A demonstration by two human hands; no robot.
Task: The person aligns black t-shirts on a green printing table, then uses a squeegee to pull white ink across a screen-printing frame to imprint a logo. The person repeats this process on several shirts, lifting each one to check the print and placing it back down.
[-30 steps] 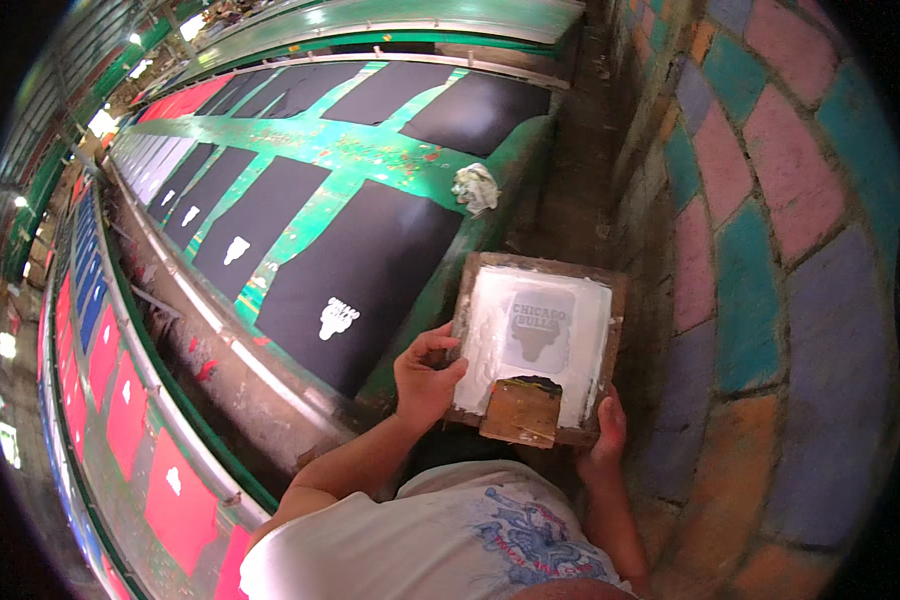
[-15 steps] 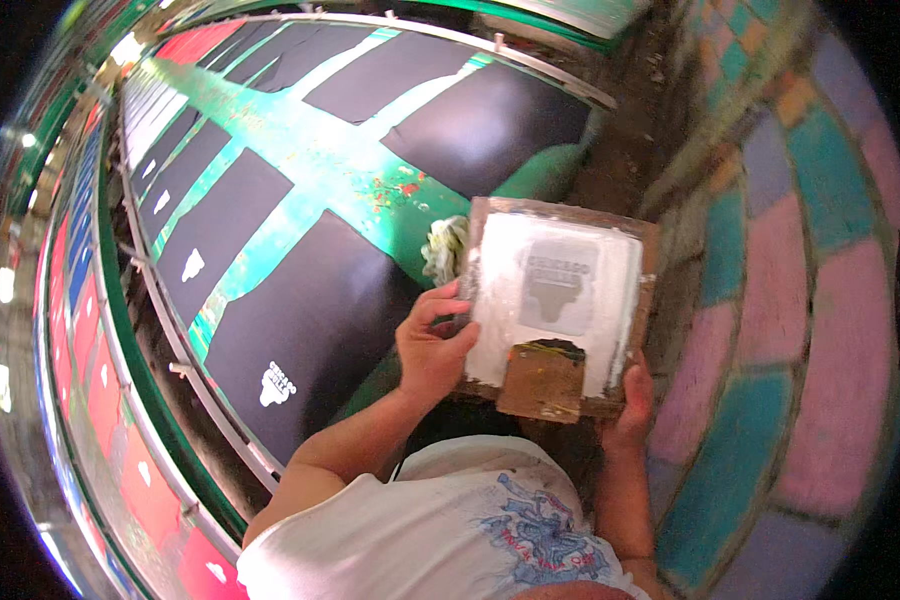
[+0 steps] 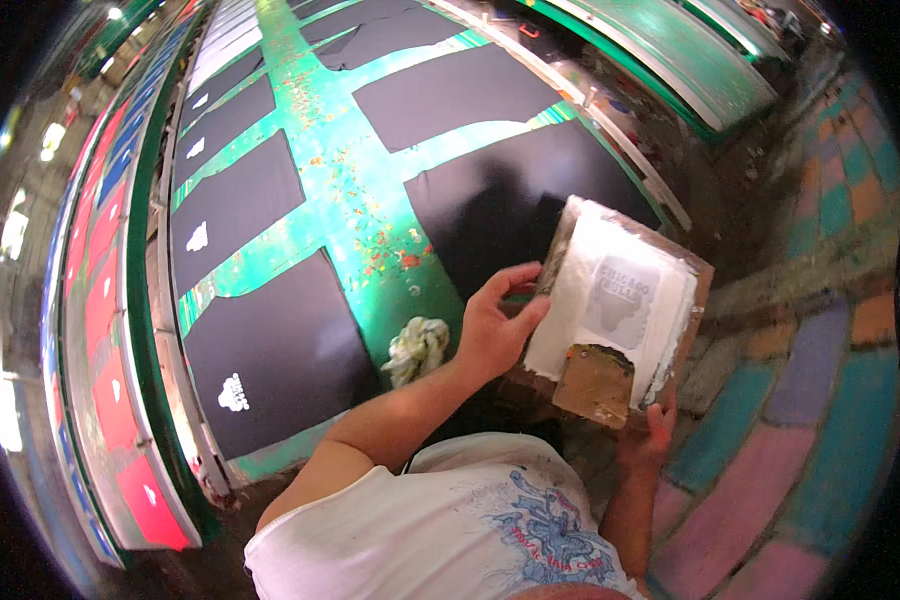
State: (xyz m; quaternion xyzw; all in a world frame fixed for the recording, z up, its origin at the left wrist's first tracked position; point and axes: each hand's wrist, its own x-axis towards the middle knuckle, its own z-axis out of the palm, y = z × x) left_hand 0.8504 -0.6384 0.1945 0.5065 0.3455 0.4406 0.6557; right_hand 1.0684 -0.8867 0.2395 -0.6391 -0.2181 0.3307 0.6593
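A wooden-edged printing screen [image 3: 568, 290], white-coated with a grey stencil patch in its middle, is held tilted in front of my body. My left hand [image 3: 498, 325] grips its left edge, fingers curled around the side. At the lower right corner my right hand [image 3: 652, 438] grips the frame, its fingers partly hidden beneath. A brown squeegee [image 3: 594, 388] with a dark, ink-stained edge lies on the screen's near part, and neither hand touches it. Beside my left forearm sits a crumpled pale rag [image 3: 418, 352] on the green table [image 3: 345, 215].
Black fabric pieces [image 3: 270, 350] lie in two rows on the table; those at left bear small white prints. Another black piece [image 3: 515, 200] lies just beyond the screen. A rail [image 3: 660, 195] edges the table. Red pieces [image 3: 150, 500] cover a table at far left. Coloured paving [image 3: 750, 450] lies right.
The screen has shifted right in view and turned clockwise, with both hands still on it. The table has swung in view, and the rag now appears lower and farther left.
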